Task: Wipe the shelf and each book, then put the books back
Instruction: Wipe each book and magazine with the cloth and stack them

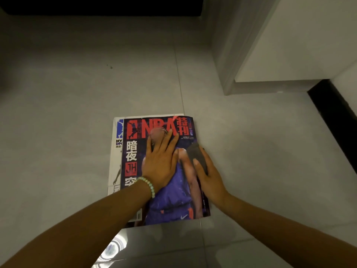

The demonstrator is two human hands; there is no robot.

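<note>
A purple basketball magazine (168, 207) lies face up on the grey tiled floor, on top of a white magazine (116, 149) that sticks out at its left. My left hand (159, 161) presses flat on the purple cover with straight fingers, a bead bracelet on the wrist. My right hand (208, 175) holds a dark grey cloth (197, 154) against the cover's right edge, thumb over the cloth and fingers curled behind it.
A white cabinet or wall corner (251, 55) stands at the upper right, with a black strip (332, 117) along the floor to its right. A dark gap (100, 6) runs along the top. Glossy floor tiles (58, 113) surround the magazines.
</note>
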